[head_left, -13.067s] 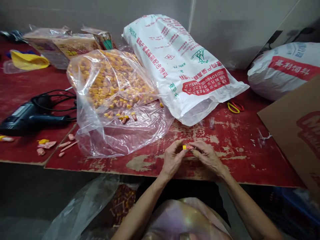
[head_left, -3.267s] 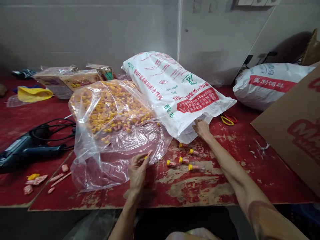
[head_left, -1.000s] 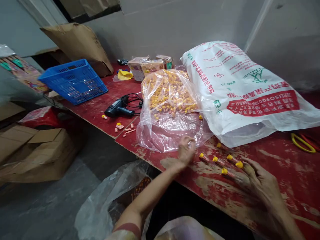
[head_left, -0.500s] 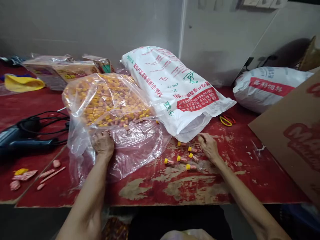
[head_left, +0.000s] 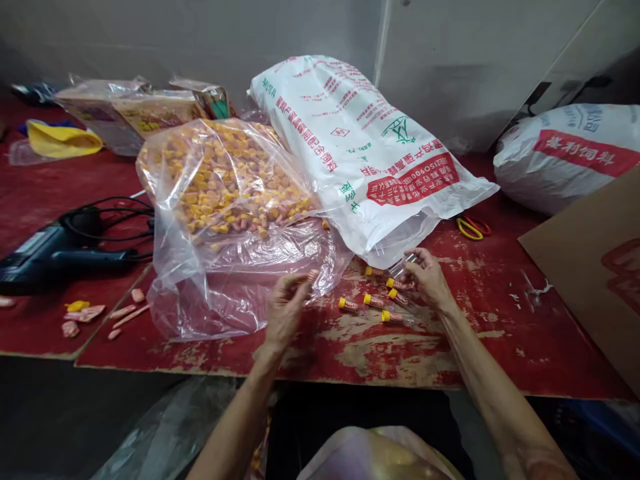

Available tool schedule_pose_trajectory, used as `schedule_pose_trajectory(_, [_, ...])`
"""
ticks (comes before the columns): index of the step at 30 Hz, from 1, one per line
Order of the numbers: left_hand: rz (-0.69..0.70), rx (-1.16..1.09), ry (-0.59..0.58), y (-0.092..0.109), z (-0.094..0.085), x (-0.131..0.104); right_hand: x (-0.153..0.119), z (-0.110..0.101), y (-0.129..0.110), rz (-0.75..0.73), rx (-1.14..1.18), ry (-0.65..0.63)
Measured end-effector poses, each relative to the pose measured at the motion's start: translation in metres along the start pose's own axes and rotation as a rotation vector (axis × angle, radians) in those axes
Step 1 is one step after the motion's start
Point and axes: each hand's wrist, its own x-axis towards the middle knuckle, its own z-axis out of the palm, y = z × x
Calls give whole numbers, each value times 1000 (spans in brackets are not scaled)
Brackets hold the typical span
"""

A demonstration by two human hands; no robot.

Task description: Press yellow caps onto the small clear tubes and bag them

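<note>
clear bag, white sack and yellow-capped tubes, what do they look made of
Clear bag: thin, glossy plastic film; wrinkles catch bright highlights, contents show through.
White sack: perhaps woven plastic, fairly matte; soft creases, but no weave discernible.
Yellow-capped tubes: clear, smooth, probably rigid plastic; see-through walls, though glass can't be ruled out.

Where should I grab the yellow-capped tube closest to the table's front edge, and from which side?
Probably pinch the tube across the middle of its body, coming from above and the front. It lies on its side, yellow cap to the left, and the other capped tubes lie farther back, leaving its front side unblocked.
</note>
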Motion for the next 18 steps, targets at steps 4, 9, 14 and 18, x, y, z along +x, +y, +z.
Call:
schedule_pose_trajectory(4, [-138,-253,-233,9,59,-52,-53,16,-10,79,282,-198])
schedule_pose_trajectory(9, [-243,-343,-142,3,77,-72,-75,27,-7,-54,100,-231])
schedule_pose_trajectory(14, [-214,-251,-165,2,75,-80,-77,30,-10,-224,-34,-321])
schedule_pose_trajectory(18, [-217,-205,-76,0,86,-98,-93,47,-6,-325,-64,-227])
